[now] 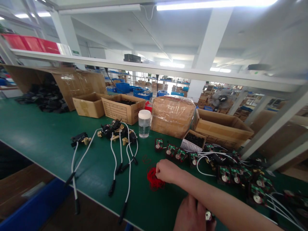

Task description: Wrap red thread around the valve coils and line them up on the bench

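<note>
Right hand (166,171): bunched at red loop pile (153,179) on surface (96,168) (grip could not be told) | left hand (190,215): held partly hidden module (208,216) under right forearm (207,189) | risk: overlapping loops could snag, scattering several.

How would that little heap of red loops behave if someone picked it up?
The red loops look thin, so they're probably light and floppy. They overlap in a heap, so lifting one might drag others along.

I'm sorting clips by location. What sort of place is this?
Probably a factory assembly workshop: a long green workbench holds many similar small circuit boards, with cardboard boxes lined up along its far side.
</note>
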A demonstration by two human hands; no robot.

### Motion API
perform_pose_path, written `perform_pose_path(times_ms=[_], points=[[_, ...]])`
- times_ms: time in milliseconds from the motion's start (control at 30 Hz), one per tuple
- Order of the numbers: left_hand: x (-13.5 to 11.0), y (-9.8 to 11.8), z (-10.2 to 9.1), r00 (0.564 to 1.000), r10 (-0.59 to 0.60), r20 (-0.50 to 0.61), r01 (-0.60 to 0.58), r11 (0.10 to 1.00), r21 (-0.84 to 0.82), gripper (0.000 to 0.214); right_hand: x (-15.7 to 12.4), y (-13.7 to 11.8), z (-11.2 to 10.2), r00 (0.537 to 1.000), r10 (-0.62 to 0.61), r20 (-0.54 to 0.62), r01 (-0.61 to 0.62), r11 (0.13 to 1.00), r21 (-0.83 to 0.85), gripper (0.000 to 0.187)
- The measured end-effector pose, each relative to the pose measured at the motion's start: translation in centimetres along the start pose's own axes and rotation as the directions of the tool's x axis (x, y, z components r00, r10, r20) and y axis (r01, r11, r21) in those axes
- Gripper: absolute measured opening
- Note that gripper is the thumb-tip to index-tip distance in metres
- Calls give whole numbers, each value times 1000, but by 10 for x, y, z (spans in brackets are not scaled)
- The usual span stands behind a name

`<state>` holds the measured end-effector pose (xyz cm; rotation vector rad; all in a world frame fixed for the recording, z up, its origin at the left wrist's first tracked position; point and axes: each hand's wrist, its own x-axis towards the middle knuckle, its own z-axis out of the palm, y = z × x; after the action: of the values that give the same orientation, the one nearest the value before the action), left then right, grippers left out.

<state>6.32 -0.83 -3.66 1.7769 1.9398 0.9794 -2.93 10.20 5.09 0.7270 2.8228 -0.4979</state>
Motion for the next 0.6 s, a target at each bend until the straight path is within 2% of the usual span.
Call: perform_pose_path(times_ms=[267,400,600], points=[[0,0,-1,1000,-24,-6,24,1000,-1,71,3,-2,0,999,43,25,-46,991,126,13],[3,3,-2,1000,-20,-8,20,999,31,80,-10,-5,-17,999,-7,-37,15,973,231,7],[4,-1,-4,1000,16,27,-17,999,30,83,-43,-20,-49,988,-69,-139,106,955,279,7]])
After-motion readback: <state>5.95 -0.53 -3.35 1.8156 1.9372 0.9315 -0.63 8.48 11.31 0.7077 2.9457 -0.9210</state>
